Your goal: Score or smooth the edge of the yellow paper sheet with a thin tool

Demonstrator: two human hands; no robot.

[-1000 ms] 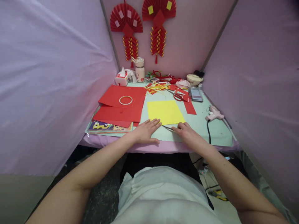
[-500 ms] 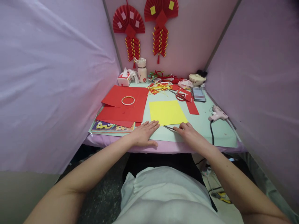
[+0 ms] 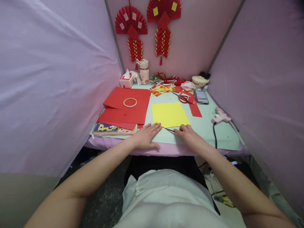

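Yellow paper point(image 3: 169, 114) lay flat on the table point(image 3: 223, 137), your left hand point(image 3: 147, 136) spread at its near left corner, your right hand point(image 3: 188, 135) pinching a thin dark tool point(image 3: 169, 130); firm pressure and a low tool probably served you best.

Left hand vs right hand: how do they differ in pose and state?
The left hand lies flat, fingers extended; the right hand is curled. The left hand grips nothing; the right hand holds a thin dark tool. Both are bare, at the near edge of the yellow sheet.
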